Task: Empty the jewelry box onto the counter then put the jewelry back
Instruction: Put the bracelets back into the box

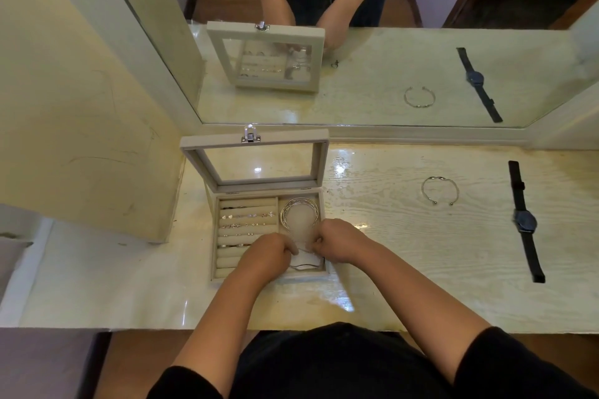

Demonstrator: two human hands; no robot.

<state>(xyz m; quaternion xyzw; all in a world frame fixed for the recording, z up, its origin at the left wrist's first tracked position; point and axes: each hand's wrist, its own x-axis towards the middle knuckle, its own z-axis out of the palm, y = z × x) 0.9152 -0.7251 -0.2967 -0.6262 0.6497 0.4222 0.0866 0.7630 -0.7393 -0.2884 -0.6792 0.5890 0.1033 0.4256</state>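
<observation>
A beige jewelry box (214,230) stands open on the counter, its glass-window lid (254,139) upright. Its left side holds rows of small earrings and rings (246,215). Silver bangles (299,209) lie in its right compartment, and another silver bracelet (306,266) lies at the front. My left hand (267,253) and my right hand (338,240) are both inside the right compartment, fingers curled, pinching a small white item (304,249) between them. What the item is stays unclear. On the counter to the right lie a silver cuff bracelet (440,189) and a black watch (525,222).
A large mirror (389,42) stands behind the counter and reflects the box, the hands and the jewelry. A cream wall panel (97,107) rises left of the box. The pale wood-grain counter (389,269) stretches right; its front edge is near my body.
</observation>
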